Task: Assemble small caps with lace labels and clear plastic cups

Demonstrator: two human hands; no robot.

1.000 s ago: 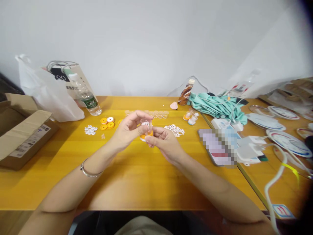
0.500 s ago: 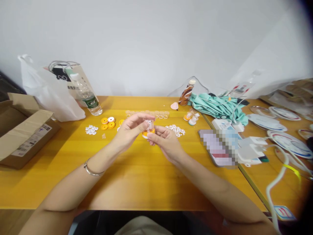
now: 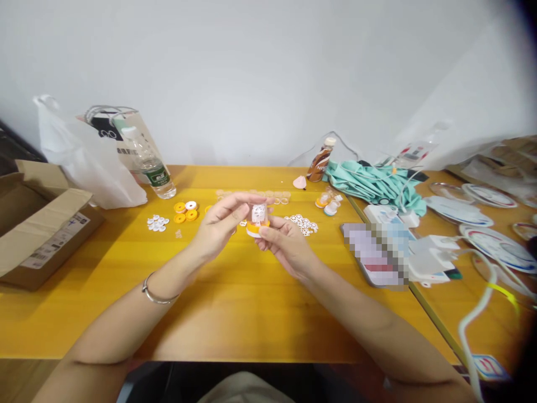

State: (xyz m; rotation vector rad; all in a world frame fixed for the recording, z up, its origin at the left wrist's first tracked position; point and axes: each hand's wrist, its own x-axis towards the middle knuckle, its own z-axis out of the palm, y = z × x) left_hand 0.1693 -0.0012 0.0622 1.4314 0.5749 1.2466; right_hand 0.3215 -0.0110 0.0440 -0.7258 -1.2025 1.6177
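Above the table I hold a small toy (image 3: 258, 228) with an orange-and-white round base. White patterned pieces show inside its clear dome (image 3: 259, 214). My right hand (image 3: 284, 240) pinches the base from the right, thumb in front. My left hand (image 3: 222, 224) curls around the dome from the left, its thumb at the dome's side and its fingers across the top and behind. Beyond the hands stands a row of clear cups (image 3: 282, 197), partly hidden. Patterned white pieces (image 3: 301, 224) lie in a pile to the right. Orange rings (image 3: 179, 216) and white caps (image 3: 156, 223) lie left.
Two similar domed toys (image 3: 330, 207) stand at the back right, near a brown drink bottle (image 3: 321, 161) and green cloth (image 3: 373, 182). A phone (image 3: 371, 254) lies at the right. A water bottle (image 3: 157, 176), plastic bag (image 3: 84, 162) and open carton (image 3: 46, 235) occupy the left.
My left thumb has slid left off the front of the dome, so more of the white pieces inside show. The toy has shifted slightly to the right.
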